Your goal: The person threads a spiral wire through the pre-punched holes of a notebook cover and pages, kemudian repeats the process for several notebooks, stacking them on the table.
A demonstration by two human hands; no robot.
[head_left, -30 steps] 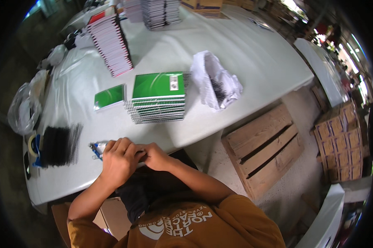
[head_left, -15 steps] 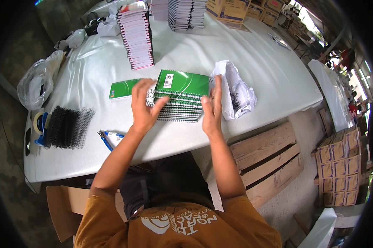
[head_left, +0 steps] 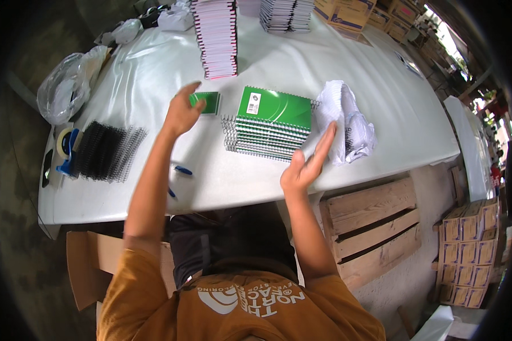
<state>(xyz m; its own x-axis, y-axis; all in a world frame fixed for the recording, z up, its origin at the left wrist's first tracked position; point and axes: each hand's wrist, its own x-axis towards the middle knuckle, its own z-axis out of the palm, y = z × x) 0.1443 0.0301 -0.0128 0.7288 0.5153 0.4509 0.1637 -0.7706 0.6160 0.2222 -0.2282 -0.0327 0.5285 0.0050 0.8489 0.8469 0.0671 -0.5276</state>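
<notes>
A stack of green spiral-bound notebooks stands on the white-covered table, with a label on the top cover and loose wire coils sticking out at its left. My right hand is open by the stack's near right corner, fingers stretched toward a crumpled white plastic bag. My left hand is apart from the stack, fingers spread over the left end of another green notebook; whether it touches the cover I cannot tell. Partly behind my left forearm lies a blue-handled tool.
Black spiral coils lie at the left beside a blue tape dispenser. A tall stack of books rises at the back, near another stack and cardboard boxes. A clear plastic bag sits at the left edge.
Both my hands have come away from the sides of the notebook stack. The left went leftward to the other green notebook; the right drew back toward me. The view has shifted slightly.
</notes>
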